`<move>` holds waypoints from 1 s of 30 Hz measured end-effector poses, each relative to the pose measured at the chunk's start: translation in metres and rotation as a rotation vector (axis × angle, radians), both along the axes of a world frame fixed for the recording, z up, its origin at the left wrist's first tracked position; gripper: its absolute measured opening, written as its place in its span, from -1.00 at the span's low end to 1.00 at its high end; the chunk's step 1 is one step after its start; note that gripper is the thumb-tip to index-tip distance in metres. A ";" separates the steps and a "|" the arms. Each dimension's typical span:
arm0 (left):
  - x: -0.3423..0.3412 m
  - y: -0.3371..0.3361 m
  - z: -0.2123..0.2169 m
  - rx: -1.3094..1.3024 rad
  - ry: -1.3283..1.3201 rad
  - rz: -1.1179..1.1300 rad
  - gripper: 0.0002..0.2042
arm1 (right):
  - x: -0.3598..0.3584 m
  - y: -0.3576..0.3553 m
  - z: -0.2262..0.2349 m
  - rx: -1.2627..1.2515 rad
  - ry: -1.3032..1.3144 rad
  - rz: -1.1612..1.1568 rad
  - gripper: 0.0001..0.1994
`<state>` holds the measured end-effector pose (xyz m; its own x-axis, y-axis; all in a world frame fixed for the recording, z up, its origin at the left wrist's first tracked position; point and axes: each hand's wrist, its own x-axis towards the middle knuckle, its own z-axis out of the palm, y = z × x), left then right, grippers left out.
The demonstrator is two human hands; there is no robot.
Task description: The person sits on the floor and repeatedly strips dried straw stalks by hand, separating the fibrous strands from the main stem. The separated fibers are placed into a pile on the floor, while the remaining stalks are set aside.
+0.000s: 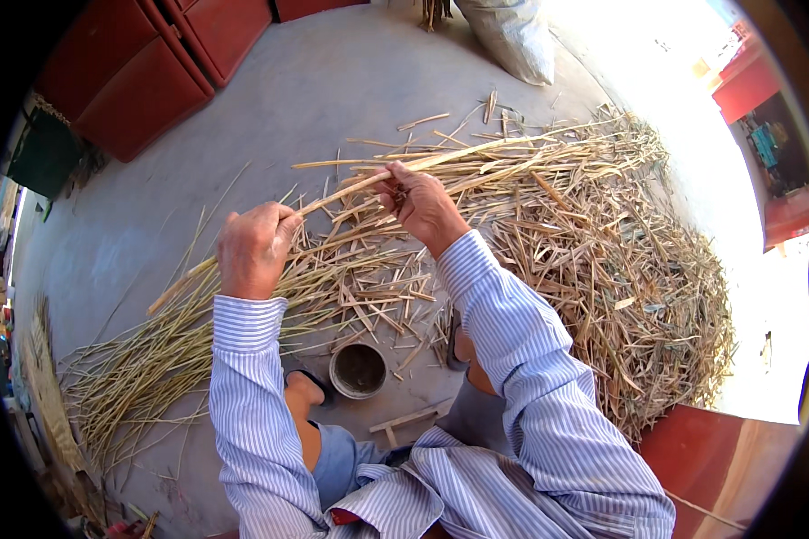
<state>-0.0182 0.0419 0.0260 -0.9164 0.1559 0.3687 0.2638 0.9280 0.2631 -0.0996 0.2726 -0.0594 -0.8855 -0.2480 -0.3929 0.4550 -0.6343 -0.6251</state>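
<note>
A long pale dry stalk (pixel 351 190) runs between my hands, slanting up to the right. My left hand (pixel 253 250) is closed round it, and its lower end sticks out below that fist. Farther along, my right hand (pixel 420 208) pinches the same stalk between thumb and fingers; something small and dark shows in its curled fingers, too small to name. Thin yellow-green stalks (pixel 153 382) lie in a loose bundle below my left hand. More pale stalks (pixel 548 154) spread on the floor beyond my right hand.
A big heap of dry husks and leaf scraps (pixel 620 305) lies to the right. Between my feet stands a small round bowl (pixel 360 393). A white sack (pixel 521 40) stands at the far side, red padded seats (pixel 144 90) at the far left. A straw broom (pixel 49 386) lies at left.
</note>
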 end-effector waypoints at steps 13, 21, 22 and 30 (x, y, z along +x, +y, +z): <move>-0.002 0.042 -0.024 -0.131 0.284 -0.138 -0.85 | 0.027 -0.014 0.012 0.078 -0.011 0.097 -0.76; 0.015 -0.024 0.030 -0.225 0.209 -0.022 -0.81 | -0.027 0.095 -0.010 0.061 -0.018 -0.326 -0.78; 0.018 -0.034 0.033 -0.230 0.193 -0.007 -0.80 | -0.025 0.093 -0.007 0.075 -0.002 -0.304 -0.78; 0.006 0.043 -0.013 -0.112 0.157 -0.167 -0.85 | 0.047 -0.006 0.033 0.074 0.040 0.108 -0.78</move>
